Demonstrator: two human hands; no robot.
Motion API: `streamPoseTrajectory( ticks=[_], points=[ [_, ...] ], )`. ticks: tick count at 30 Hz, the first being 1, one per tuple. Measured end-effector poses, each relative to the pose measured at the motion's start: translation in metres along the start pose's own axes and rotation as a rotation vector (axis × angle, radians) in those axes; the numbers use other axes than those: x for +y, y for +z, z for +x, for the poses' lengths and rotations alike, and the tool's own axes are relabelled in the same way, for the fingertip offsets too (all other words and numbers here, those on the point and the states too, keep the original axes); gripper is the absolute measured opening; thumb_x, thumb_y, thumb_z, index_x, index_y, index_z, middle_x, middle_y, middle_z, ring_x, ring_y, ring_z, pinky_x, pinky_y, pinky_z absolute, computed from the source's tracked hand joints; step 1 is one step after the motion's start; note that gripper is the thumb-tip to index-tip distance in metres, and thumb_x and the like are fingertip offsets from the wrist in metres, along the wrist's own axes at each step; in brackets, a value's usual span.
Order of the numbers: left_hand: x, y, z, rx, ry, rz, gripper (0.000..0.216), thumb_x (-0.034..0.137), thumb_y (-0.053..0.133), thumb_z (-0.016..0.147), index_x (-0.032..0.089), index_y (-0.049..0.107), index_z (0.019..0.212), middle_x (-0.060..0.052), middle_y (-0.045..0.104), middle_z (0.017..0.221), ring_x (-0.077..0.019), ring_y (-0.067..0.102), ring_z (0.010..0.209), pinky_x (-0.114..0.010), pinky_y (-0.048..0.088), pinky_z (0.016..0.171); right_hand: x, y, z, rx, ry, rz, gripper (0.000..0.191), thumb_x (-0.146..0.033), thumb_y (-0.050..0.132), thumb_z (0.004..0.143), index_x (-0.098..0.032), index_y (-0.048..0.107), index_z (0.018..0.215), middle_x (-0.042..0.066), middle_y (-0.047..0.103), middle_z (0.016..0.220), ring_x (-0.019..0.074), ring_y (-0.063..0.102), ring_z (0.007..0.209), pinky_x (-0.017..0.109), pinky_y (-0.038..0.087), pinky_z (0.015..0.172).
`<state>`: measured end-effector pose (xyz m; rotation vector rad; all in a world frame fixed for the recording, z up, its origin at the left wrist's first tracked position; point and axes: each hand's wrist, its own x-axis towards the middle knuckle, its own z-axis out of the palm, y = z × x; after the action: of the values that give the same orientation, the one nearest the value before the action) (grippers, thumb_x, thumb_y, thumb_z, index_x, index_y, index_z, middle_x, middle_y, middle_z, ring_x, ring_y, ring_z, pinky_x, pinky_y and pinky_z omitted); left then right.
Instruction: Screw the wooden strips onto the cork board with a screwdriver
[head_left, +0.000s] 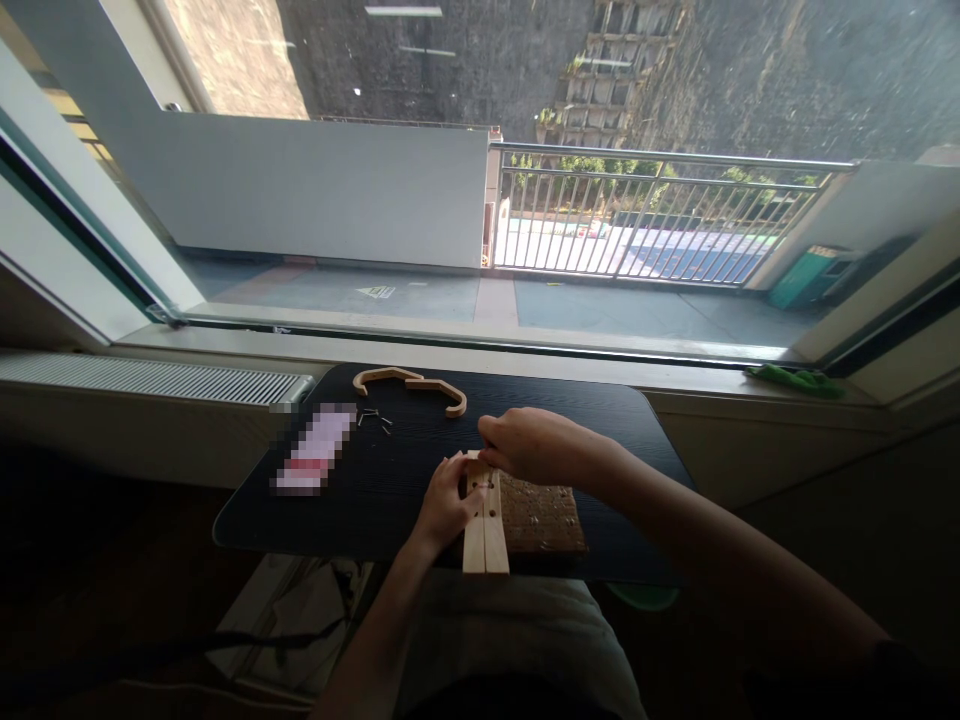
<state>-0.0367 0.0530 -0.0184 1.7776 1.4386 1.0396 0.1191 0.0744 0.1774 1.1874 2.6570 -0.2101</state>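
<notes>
Two light wooden strips with dark holes (486, 545) lie side by side, their near ends reaching the table's front edge. They rest partly over a brown, rough-textured block (541, 520). My left hand (445, 508) grips the strips from the left, thumb across the top and fingers round the far side. At their far end my right hand (521, 440) is closed, knuckles up. Whatever its fingers hold there is hidden. Further back lie two curved wooden hooks (450, 400), with several screws (375, 416) to their left front.
A black table (615, 420) with rounded corners carries everything. On its left lies a blurred pink and white packet (315, 450). Behind stand a window sill (525, 365) and a white radiator (157, 378); a green cloth (795, 380) lies on the sill at right.
</notes>
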Motion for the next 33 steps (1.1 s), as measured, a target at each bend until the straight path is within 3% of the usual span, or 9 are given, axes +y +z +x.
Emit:
streamPoseTrajectory(
  ticks=[9, 15, 24, 33],
  points=[
    [0.001, 0.000, 0.000, 0.007, 0.009, -0.002, 0.028, 0.018, 0.064, 0.076, 0.021, 0.066, 0.104, -0.006, 0.067, 0.100, -0.0268, 0.062, 0.105, -0.045, 0.047, 0.097, -0.002, 0.001, 0.004, 0.050, 0.024, -0.016, 0.026, -0.035, 0.046, 0.100, -0.015, 0.063, 0.101, 0.011, 0.072, 0.090, 0.0232, 0.069, 0.081, 0.028, 0.038, 0.057],
    [0.002, 0.000, 0.000, -0.002, 0.010, -0.007, 0.030, 0.020, 0.063, 0.077, 0.021, 0.065, 0.106, -0.006, 0.068, 0.103, -0.0281, 0.061, 0.108, -0.046, 0.046, 0.098, 0.000, 0.004, 0.003, 0.104, -0.036, 0.061, 0.018, -0.024, 0.045, 0.096, -0.014, 0.060, 0.098, 0.011, 0.069, 0.098, 0.0184, 0.064, 0.079, 0.028, 0.036, 0.058],
    [0.000, 0.001, 0.001, 0.000, 0.002, -0.005, 0.029, 0.024, 0.063, 0.077, 0.020, 0.065, 0.105, -0.008, 0.067, 0.105, -0.0289, 0.060, 0.109, -0.047, 0.046, 0.099, 0.008, 0.006, 0.005, 0.070, -0.172, 0.083, 0.016, -0.023, 0.044, 0.099, -0.017, 0.058, 0.095, 0.006, 0.067, 0.086, 0.0146, 0.058, 0.071, 0.026, 0.029, 0.056],
    [-0.003, 0.002, 0.000, 0.012, 0.010, -0.018, 0.033, 0.022, 0.065, 0.077, 0.022, 0.065, 0.110, -0.007, 0.067, 0.106, -0.0272, 0.061, 0.110, -0.044, 0.045, 0.100, 0.009, 0.004, 0.005, 0.022, -0.121, 0.036, 0.019, -0.028, 0.042, 0.100, -0.016, 0.058, 0.098, 0.008, 0.069, 0.089, 0.0171, 0.062, 0.072, 0.028, 0.029, 0.055]
  ],
)
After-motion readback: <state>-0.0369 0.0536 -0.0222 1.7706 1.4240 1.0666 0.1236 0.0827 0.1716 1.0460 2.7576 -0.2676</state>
